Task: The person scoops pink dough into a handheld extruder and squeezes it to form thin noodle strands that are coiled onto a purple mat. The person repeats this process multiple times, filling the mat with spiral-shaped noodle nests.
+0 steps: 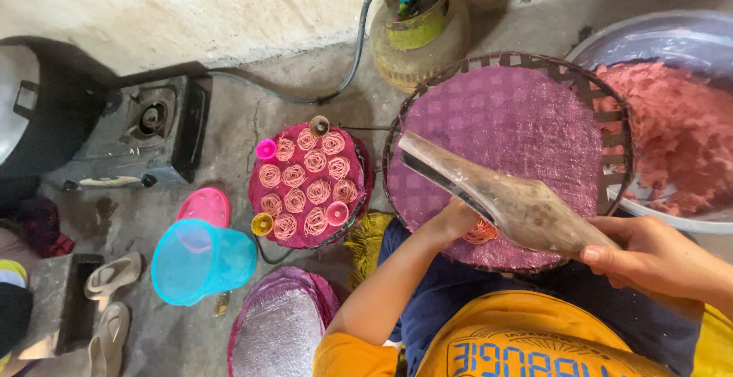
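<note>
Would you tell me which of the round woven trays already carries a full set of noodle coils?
The small tray left of the person's left hand, packed with pink coils; the large tray under the wooden press shows one.

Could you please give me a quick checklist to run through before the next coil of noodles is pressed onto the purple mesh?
1. Right hand grips the wooden press: ok.
2. Left hand under the press at the orange noodle coil: ok.
3. Free space on the purple mesh tray: ok.
4. Pink dough in the basin: ok, plenty.
5. Round tray of finished coils has room: not ok, full.
6. Dough left inside the press: cannot tell.
</note>
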Tool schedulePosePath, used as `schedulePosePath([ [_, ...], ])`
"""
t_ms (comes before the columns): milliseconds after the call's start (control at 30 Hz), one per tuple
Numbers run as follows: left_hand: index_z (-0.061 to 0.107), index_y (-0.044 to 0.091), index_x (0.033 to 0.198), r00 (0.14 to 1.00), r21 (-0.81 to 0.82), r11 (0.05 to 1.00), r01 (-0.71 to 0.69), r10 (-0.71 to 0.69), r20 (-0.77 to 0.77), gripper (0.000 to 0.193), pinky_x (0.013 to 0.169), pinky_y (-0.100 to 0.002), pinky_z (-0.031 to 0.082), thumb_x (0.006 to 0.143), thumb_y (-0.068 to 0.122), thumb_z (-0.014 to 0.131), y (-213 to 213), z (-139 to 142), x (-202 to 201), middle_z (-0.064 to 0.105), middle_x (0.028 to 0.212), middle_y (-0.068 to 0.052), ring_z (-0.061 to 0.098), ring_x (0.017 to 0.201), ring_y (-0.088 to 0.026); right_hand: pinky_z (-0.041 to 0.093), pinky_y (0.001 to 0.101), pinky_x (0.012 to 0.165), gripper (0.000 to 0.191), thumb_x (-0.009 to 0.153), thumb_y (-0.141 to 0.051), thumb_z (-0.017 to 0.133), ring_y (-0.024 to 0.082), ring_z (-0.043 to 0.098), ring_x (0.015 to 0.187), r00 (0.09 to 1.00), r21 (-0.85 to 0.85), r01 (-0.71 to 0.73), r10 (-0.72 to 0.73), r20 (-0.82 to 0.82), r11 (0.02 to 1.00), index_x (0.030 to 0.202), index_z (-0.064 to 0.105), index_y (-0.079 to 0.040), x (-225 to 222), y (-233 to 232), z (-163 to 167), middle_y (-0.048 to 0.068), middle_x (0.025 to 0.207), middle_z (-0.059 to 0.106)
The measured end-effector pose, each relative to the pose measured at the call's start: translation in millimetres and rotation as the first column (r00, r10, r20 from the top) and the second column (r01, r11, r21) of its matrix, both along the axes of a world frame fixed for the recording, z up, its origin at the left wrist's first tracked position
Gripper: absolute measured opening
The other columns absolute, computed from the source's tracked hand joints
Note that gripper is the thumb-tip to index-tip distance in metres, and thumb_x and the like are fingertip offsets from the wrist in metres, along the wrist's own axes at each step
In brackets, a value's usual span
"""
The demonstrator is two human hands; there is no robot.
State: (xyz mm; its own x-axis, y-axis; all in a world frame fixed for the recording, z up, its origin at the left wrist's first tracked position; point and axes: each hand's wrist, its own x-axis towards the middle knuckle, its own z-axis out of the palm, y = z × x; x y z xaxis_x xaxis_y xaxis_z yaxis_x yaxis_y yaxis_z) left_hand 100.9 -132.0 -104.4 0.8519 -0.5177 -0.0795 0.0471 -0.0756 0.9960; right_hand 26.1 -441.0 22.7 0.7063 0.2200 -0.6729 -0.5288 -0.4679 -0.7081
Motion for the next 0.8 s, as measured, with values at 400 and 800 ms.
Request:
schedulePosePath([
  [400, 0.067, 0.018, 0.119, 0.847, 0.63, 0.755, -0.183, -0.204, 0.491, 0.037, 0.107, -0.059, 0.032, 0.103, 0.048, 0.051, 29, 90, -21, 0.045, 0.158, -0.014, 0.044, 0.13, -0.043, 0.058, 0.0381, 0.062, 0.055, 0.091, -0.043, 0.065, 0.02, 0.066, 0.067, 0.973, 0.081, 0.209, -0.216, 0.082, 0.975, 0.128, 0.068, -0.002, 9, -26, -22, 0.015, 0.081, 0.072],
  [800, 0.073, 0.011, 0.101, 0.848, 0.675, 0.608, -0.418, -0.006, 0.53, 0.036, 0.079, -0.048, 0.059, 0.078, 0.038, 0.077, -70, 182, 10, 0.074, 0.088, -0.014, 0.073, 0.082, -0.035, 0.055, 0.0431, 0.062, 0.072, 0.11, -0.052, 0.033, 0.03, 0.067, 0.065, 0.941, 0.05, 0.157, -0.164, 0.297, 0.986, 0.099, 0.071, 0.009, 53, -9, -32, 0.021, 0.077, 0.069],
])
